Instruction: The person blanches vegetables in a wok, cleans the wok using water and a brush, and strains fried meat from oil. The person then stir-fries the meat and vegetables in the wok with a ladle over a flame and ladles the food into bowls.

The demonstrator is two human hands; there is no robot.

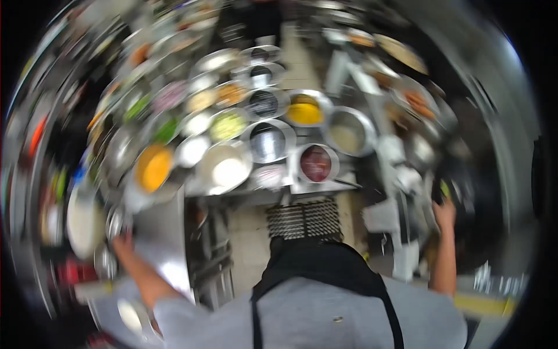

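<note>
My left hand (122,241) is stretched out to the left, against the near side of a small metal bowl (115,223). Blur smears its fingers, so I cannot tell whether they grip the bowl. A large pale oval container (85,224) stands just beyond that bowl. Out to the right, my right hand (445,212) is closed around a black handle (437,191). What the handle belongs to is too blurred to make out. A small yellow-green patch (446,189) shows beside it.
Metal bowls crowd the counter ahead, among them one with dark red contents (317,163), a yellow one (304,109) and an orange one (154,167). A dark perforated mat (303,218) lies below. A white container (382,216) hangs near the right side. Another person's dark clothing (264,23) shows far ahead.
</note>
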